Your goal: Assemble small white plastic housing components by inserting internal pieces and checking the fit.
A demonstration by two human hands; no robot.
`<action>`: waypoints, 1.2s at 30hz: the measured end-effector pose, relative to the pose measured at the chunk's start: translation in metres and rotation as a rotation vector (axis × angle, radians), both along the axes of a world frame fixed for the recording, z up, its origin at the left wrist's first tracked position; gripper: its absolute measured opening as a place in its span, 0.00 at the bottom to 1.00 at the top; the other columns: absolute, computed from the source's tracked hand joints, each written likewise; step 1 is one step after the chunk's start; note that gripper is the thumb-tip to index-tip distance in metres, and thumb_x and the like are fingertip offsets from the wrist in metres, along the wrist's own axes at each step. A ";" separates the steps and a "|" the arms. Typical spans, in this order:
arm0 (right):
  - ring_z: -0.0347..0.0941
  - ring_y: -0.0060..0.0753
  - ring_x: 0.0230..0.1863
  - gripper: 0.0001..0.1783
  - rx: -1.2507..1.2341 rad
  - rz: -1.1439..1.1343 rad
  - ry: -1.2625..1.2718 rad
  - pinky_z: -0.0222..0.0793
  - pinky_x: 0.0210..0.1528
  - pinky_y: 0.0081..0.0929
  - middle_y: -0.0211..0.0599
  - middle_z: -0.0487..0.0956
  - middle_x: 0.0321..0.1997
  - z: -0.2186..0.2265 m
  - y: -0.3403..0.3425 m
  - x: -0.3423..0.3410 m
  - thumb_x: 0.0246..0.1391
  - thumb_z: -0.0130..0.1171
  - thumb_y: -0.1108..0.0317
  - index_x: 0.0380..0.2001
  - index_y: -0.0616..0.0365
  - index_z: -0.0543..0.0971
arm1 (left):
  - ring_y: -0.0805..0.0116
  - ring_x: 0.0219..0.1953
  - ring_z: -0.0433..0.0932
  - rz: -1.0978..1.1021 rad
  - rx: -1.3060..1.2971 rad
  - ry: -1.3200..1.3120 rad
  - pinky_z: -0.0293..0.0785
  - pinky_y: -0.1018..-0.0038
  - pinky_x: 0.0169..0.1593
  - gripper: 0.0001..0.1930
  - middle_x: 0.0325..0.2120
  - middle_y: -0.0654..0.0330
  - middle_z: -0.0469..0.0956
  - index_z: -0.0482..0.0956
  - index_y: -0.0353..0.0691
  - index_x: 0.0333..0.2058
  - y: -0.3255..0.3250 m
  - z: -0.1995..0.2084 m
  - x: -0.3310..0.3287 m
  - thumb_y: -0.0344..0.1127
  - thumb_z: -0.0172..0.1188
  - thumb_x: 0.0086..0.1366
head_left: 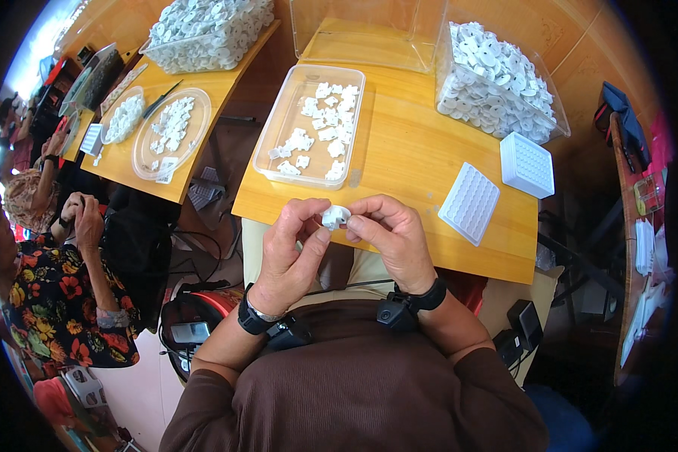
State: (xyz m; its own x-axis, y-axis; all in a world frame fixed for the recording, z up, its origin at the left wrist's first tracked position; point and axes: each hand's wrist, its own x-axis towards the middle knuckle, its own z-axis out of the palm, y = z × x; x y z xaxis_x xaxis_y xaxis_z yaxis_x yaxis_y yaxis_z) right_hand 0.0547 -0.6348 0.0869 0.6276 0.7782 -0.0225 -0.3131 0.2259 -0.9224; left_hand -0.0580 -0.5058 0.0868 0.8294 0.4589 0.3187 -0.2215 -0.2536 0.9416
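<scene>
A small white plastic part with a rounded face is pinched between both my hands, just in front of the table's near edge. My left hand grips it from the left with thumb and fingers. From the other side, the thumb and fingertips of my right hand close on it. Beyond my hands lies a shallow clear plastic tray with several small white parts scattered in it. The fingers hide some of the held part.
Back right, a clear bin is heaped with round white pieces. Near it lie a white dimpled tray and a stack of such trays. An open clear box stands at the back. Leftward, a person sits by another table.
</scene>
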 end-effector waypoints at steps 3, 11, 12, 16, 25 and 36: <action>0.73 0.16 0.34 0.07 -0.005 -0.014 -0.024 0.71 0.39 0.15 0.29 0.78 0.33 -0.001 -0.001 0.001 0.56 0.57 0.74 0.38 0.64 0.77 | 0.76 0.28 0.69 -0.014 0.016 -0.002 0.66 0.81 0.31 0.16 0.32 0.60 0.71 0.69 0.34 0.46 0.001 0.002 0.001 0.19 0.54 0.58; 0.74 0.19 0.32 0.05 -0.039 -0.150 -0.387 0.71 0.37 0.18 0.32 0.79 0.32 0.004 0.001 -0.003 0.50 0.61 0.77 0.33 0.62 0.79 | 0.73 0.32 0.71 -0.092 -0.238 0.086 0.68 0.79 0.35 0.19 0.38 0.57 0.70 0.63 0.35 0.51 -0.002 0.008 -0.004 0.34 0.52 0.63; 0.75 0.22 0.32 0.07 -0.022 -0.178 -0.567 0.70 0.37 0.18 0.33 0.78 0.31 0.005 0.001 -0.003 0.48 0.61 0.79 0.33 0.61 0.79 | 0.73 0.32 0.71 -0.092 -0.237 0.085 0.68 0.79 0.35 0.19 0.38 0.57 0.70 0.63 0.35 0.51 -0.002 0.008 -0.003 0.34 0.52 0.63; 0.76 0.33 0.30 0.11 -0.004 -0.219 -0.821 0.71 0.34 0.23 0.37 0.76 0.29 0.004 0.004 -0.010 0.41 0.65 0.79 0.32 0.59 0.79 | 0.71 0.32 0.73 -0.160 -0.512 0.098 0.69 0.79 0.33 0.18 0.36 0.56 0.72 0.65 0.35 0.49 0.003 0.002 0.001 0.35 0.52 0.63; 0.73 0.42 0.41 0.23 -0.008 -0.242 -0.890 0.70 0.42 0.33 0.40 0.75 0.40 0.015 0.003 -0.001 0.36 0.70 0.71 0.40 0.57 0.77 | 0.65 0.28 0.75 -0.465 -1.090 -0.117 0.72 0.74 0.29 0.16 0.31 0.50 0.75 0.66 0.35 0.49 0.013 -0.025 0.009 0.36 0.49 0.65; 0.73 0.40 0.38 0.19 -0.124 -0.219 -1.050 0.70 0.41 0.31 0.39 0.77 0.36 0.038 0.003 -0.005 0.38 0.67 0.71 0.38 0.57 0.79 | 0.68 0.30 0.74 -0.413 -0.907 -0.038 0.70 0.76 0.28 0.24 0.32 0.55 0.73 0.61 0.35 0.52 0.007 0.000 0.009 0.40 0.54 0.60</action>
